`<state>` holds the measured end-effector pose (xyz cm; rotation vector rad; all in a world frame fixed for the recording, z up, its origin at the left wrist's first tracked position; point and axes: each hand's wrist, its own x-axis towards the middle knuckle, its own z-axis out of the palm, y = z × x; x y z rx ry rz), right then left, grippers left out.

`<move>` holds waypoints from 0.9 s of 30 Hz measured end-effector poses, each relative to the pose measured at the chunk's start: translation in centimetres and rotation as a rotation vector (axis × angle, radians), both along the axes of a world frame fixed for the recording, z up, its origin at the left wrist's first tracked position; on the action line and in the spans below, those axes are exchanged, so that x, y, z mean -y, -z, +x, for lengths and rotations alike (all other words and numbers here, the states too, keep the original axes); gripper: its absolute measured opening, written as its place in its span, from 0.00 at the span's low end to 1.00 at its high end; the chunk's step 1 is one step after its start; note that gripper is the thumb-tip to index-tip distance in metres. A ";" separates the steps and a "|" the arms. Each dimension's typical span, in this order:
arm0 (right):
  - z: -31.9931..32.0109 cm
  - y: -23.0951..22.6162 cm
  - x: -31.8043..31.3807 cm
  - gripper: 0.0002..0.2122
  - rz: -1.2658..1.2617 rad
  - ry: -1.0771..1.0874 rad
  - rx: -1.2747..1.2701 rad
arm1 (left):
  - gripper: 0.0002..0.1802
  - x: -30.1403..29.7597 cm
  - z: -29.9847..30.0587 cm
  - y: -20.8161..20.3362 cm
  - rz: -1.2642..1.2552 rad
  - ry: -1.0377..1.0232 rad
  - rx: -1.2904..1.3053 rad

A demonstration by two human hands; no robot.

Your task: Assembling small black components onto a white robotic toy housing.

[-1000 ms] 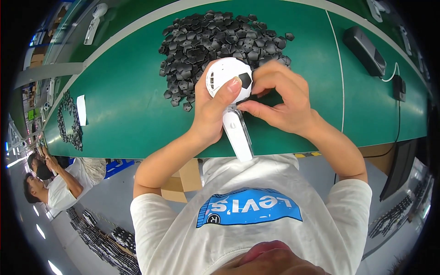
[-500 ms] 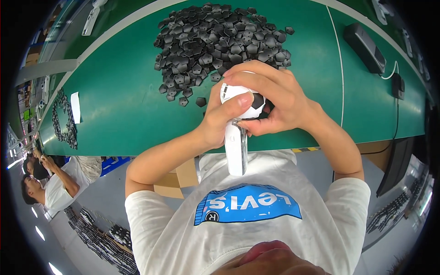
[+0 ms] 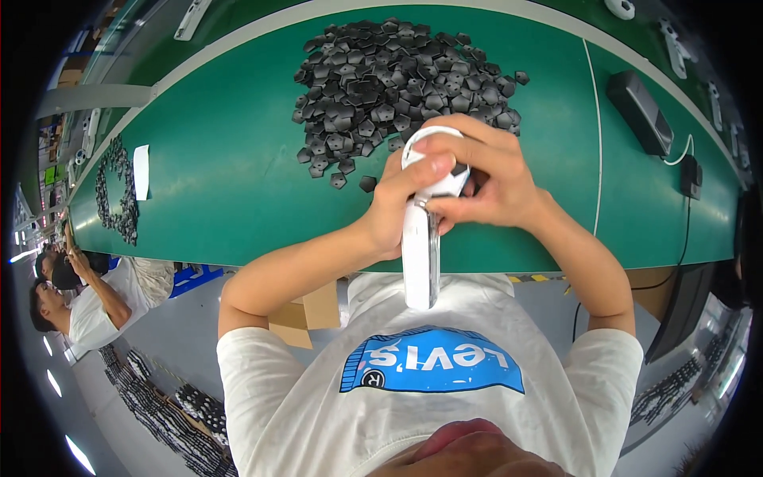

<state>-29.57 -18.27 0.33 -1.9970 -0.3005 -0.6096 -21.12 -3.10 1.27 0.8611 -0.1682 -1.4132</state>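
Both hands are closed around a white device (image 3: 420, 262) over the near edge of the green table (image 3: 230, 175). It has a rounded head with black patches, like a football, and a long white handle that points down toward my shirt. My left hand (image 3: 389, 208) grips it from the left, with the thumb pressed on the head. My right hand (image 3: 497, 171) wraps the head from the right and top, its thumb near the joint between head and handle. Fingers hide much of the head. Just beyond my hands lies a pile of black pentagon pieces (image 3: 389, 79).
At the right stands a black box-shaped device (image 3: 638, 111) with a white cable leading to a small black adapter (image 3: 691, 176). A white paper strip (image 3: 141, 172) and a ring of dark pieces (image 3: 117, 191) lie far left. A co-worker (image 3: 99, 306) sits beyond them.
The head of the device has turned in my hands, and less of its black patch shows. Both hands keep their grip. The whole view has shifted slightly.
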 end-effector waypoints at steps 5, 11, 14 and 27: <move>0.5 0.3 0.2 0.25 0.063 -0.037 0.004 | 0.33 0.2 -0.9 -0.4 -0.015 -0.099 0.043; -0.6 0.8 0.4 0.25 0.140 -0.012 -0.072 | 0.43 0.1 -1.0 0.4 -0.107 -0.020 0.145; -1.2 0.2 -0.1 0.23 0.029 0.038 -0.029 | 0.44 0.0 -0.8 0.4 -0.106 0.025 0.179; -0.5 0.0 1.6 0.23 0.123 -0.084 0.087 | 0.42 -0.3 -1.1 0.5 -0.096 0.017 0.220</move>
